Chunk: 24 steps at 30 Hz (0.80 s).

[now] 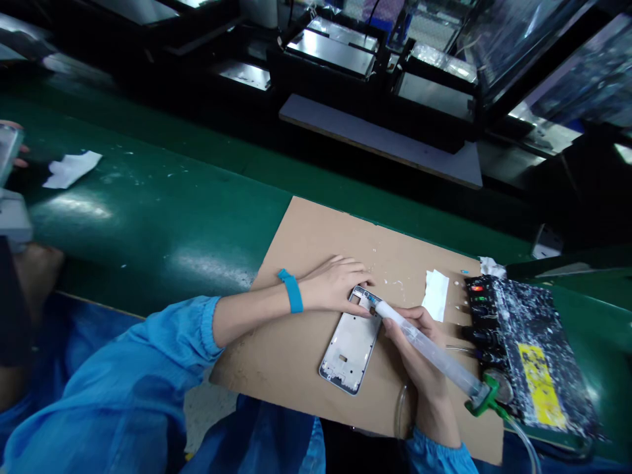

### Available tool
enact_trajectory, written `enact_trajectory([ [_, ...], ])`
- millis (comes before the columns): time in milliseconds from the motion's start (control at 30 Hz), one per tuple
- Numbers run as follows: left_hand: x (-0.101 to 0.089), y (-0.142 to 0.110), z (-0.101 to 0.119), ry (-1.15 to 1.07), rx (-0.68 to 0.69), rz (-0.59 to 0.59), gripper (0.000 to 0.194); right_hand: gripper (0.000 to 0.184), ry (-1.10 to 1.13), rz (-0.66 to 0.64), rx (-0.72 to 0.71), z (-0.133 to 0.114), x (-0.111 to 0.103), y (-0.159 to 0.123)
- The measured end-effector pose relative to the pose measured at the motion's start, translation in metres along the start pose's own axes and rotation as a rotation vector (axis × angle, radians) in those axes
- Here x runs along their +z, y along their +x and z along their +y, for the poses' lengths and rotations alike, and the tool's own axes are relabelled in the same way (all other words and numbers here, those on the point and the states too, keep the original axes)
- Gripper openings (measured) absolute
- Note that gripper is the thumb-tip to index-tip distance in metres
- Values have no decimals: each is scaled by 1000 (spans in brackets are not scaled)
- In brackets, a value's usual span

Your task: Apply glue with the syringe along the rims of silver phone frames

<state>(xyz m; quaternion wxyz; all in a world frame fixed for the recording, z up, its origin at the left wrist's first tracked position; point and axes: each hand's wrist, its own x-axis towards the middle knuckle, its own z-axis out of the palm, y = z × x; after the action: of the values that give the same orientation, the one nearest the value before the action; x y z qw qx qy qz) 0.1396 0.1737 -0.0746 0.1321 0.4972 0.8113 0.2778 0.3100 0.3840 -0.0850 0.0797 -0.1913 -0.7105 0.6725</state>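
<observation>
A silver phone frame (349, 345) with small cutouts lies tilted on the brown cardboard sheet (291, 243). My left hand (336, 284), with a blue band at its wrist, grips the upper left edge of the frame between thumb and fingers. In my right hand (419, 349) is a clear dispensing syringe (434, 352), its tip pointing at the frame's top end. A green cap (486, 395) with a hose closes the syringe's rear. The exact contact of the tip with the frame is too small to tell.
At the right stands a black, white-smeared dispenser box (533, 355) with a yellow label. A white paper (436, 295) lies on the cardboard. Left on the green bench (172, 217) are another paper scrap (72, 170) and a co-worker's hand (37, 266). A grey shelf board (380, 138) runs behind.
</observation>
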Motion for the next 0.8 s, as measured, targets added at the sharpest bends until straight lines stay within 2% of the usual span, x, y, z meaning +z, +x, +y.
enact_trajectory([
  [333,0,-1,1,4,2,3,58,40,17,37,13,-3,7,-4],
  [800,2,-1,-2,4,10,21,59,46,27,25,28,-2,4,-6],
])
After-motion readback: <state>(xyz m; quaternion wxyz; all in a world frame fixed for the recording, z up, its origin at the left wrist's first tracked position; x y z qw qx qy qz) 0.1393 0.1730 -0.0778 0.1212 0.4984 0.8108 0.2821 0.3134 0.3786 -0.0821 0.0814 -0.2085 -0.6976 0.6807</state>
